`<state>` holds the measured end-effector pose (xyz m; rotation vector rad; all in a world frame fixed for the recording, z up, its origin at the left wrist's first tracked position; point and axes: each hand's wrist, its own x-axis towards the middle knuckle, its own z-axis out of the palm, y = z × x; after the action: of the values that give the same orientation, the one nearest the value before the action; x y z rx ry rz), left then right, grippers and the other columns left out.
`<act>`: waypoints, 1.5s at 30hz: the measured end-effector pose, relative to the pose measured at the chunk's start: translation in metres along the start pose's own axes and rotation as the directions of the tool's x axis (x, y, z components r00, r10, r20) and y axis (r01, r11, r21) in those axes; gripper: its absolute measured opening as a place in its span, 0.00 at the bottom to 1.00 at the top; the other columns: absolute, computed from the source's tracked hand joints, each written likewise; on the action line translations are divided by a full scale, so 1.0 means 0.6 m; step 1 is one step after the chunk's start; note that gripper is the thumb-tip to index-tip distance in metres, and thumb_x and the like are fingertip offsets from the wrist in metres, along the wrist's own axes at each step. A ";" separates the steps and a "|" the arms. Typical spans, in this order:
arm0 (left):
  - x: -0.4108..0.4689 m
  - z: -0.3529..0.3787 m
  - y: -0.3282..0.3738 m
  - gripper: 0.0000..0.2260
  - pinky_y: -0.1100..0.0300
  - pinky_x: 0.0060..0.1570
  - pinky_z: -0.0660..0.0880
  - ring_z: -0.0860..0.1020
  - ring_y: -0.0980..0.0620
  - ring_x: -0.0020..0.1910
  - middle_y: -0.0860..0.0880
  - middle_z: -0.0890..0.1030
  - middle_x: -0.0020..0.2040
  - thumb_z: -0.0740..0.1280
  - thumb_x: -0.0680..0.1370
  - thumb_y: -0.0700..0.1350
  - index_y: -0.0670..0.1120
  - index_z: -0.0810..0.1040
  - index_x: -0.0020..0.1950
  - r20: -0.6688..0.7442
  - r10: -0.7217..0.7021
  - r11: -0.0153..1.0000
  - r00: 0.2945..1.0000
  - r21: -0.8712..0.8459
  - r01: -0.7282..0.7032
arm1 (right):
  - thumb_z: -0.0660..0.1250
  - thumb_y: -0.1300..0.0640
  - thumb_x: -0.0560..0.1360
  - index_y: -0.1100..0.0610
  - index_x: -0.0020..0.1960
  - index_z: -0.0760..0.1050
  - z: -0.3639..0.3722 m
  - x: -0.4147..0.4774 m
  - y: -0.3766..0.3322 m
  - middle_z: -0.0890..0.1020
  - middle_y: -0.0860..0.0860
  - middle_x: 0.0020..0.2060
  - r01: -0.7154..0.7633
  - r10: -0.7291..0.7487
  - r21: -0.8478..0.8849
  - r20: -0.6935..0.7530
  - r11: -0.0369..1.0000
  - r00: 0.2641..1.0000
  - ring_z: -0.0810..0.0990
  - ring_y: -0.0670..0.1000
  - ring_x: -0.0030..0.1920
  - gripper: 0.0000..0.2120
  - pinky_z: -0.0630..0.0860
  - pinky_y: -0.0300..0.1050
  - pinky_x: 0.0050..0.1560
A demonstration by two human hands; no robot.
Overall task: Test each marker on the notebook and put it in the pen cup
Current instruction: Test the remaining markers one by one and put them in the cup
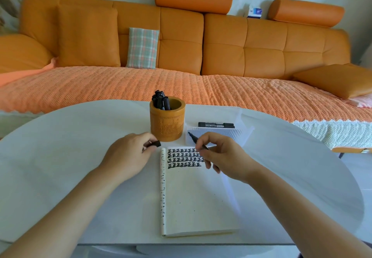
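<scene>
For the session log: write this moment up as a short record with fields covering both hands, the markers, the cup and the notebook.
left hand: pinches a black cap beside the pen cup
right hand: holds an uncapped marker, tip pointing up and left, off the page
pen cup: upright on the table, several black markers inside
notebook: open, four rows of black test marks at the top
waiting markers: lying in the white tray behind the notebook
</scene>
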<state>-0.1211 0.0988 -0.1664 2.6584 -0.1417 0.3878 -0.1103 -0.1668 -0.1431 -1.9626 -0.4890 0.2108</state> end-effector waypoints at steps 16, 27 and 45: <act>-0.004 0.016 0.035 0.07 0.59 0.47 0.74 0.74 0.62 0.49 0.61 0.78 0.46 0.64 0.80 0.48 0.57 0.80 0.54 0.078 0.237 0.951 0.968 -0.224 -0.215 | 0.73 0.54 0.74 0.40 0.50 0.82 0.011 0.007 0.007 0.83 0.37 0.41 0.012 -0.080 -0.449 -0.134 0.893 0.988 0.80 0.39 0.43 0.09 0.77 0.37 0.45; -0.006 0.010 0.040 0.08 0.56 0.44 0.74 0.78 0.58 0.42 0.58 0.81 0.41 0.64 0.80 0.48 0.56 0.82 0.48 0.234 0.208 0.933 0.950 -0.340 -0.121 | 0.74 0.57 0.73 0.54 0.54 0.82 0.032 0.010 0.024 0.83 0.47 0.43 0.371 -0.447 -0.598 0.023 0.711 0.894 0.78 0.46 0.40 0.09 0.76 0.41 0.40; 0.011 -0.001 0.037 0.06 0.56 0.39 0.72 0.74 0.56 0.41 0.53 0.76 0.38 0.68 0.77 0.46 0.48 0.84 0.51 0.030 0.489 0.860 0.872 -0.188 -0.475 | 0.61 0.55 0.82 0.56 0.42 0.77 0.052 0.016 0.002 0.78 0.58 0.35 0.143 -0.129 -0.347 0.062 0.927 0.990 0.71 0.52 0.34 0.12 0.72 0.56 0.40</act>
<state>-0.1186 0.0788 -0.1547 2.4369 -0.8416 0.4057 -0.1125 -0.1374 -0.1573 -2.2639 -0.7261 0.0752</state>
